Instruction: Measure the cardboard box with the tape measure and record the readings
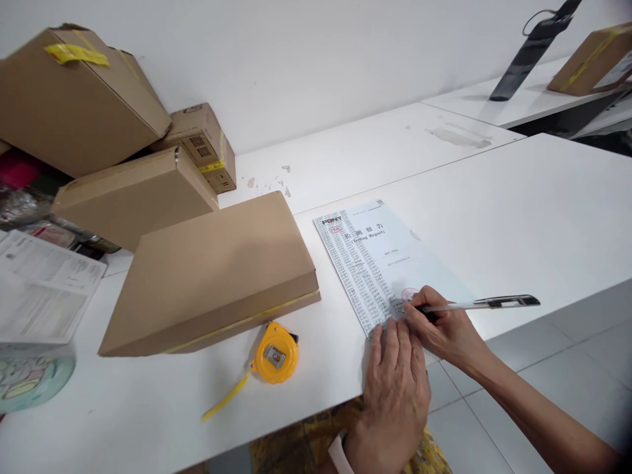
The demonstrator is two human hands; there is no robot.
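While the left hand (397, 378) lies palm down at the near edge of the white table (518, 210), spread flat and grasping nothing, its fingertips rest on the bottom end of a printed booklet (390, 253). A pale band (340, 453) circles that wrist, and patterned yellow cloth (306, 438) shows below the table's edge. Just beside it, the right hand (442, 329) pinches a pen (486, 303) between thumb and fingers, the clip end pointing off to the right and the writing end down by a round stamp on the cover; whether the tip touches the paper cannot be told. The booklet, headed "Testing Report", lies slanted from close to the near edge toward the table's middle.

Farther left near the same edge lies an orange-yellow tape measure (276, 355), a yellow strip (224, 398) trailing from it. A teal, rounded item (44, 378) with a cartoon print sits at the table's left end, and printed sheets (54, 280) lie just beyond it. Past the tape measure, a flat cardboard box (222, 270) lies shut. Behind that stand a second carton (133, 197), a small box (210, 145) and a bulky carton (83, 99) with yellow tape, toward the far left corner. At the far right, a dark bottle (526, 62) stands near a taped parcel (587, 62), before the white wall (316, 66).
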